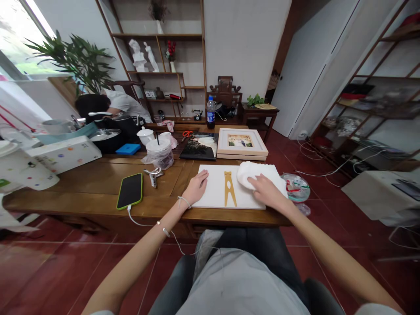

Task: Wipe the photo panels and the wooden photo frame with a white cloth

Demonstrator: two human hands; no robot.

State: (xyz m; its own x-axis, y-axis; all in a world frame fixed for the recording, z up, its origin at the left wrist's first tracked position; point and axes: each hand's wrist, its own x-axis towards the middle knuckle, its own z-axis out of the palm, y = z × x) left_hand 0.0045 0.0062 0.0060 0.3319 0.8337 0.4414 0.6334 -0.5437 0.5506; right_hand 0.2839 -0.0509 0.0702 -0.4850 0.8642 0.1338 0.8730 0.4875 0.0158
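Taking the white board's middle as the dial's centre, the wooden table (82,170) spreads all round; the white board (213,194) lies flat at its near edge; the spotted white box (67,155), between nine and ten o'clock, bears lettering too blurred to read; the white cloth (262,169) bunches at two; the left hand (196,187), at nine, lies flat with fingers close together, tips toward one; the right hand (265,190), at three, rests on the cloth, index finger toward ten; whether it pinches cloth I cannot tell; the bottle (210,114), near twelve, has an illegible blue label; the golden cutout (231,194) lies mid-board; the number block (150,94), about eleven, shows "3" beside an unclear digit.
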